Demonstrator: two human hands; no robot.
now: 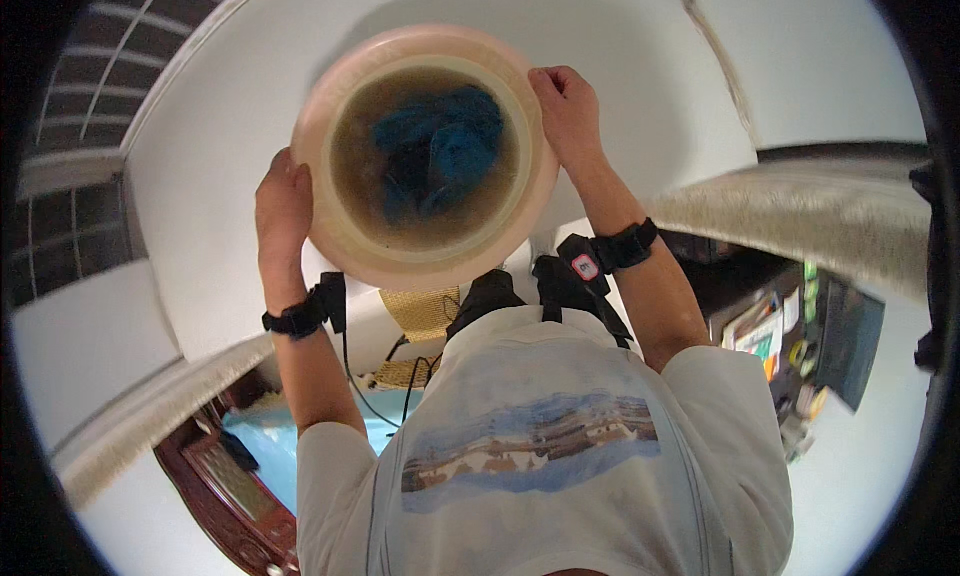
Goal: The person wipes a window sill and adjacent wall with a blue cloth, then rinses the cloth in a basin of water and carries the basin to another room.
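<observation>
Between my two hands is a round pink plastic basin (322, 234), held out in front of my body. Murky brownish water fills part of it. Blue and dark fabric (461, 144) lies bunched in that water, some of it under the surface. My left hand (283, 204) grips the rim on the left, its fingers hidden beneath the basin. On the upper right side, my right hand (568, 114) has hold of the same rim with its fingers curled. Black straps with small devices are on both wrists.
Barred window panes (112, 58) are at the upper left beside white walls. Behind me on the left is a carved wooden headboard (225, 493) with light blue bedding (274, 441). Papers (761, 336) and a dark screen (847, 339) are at the right. Black cables hang near my left arm.
</observation>
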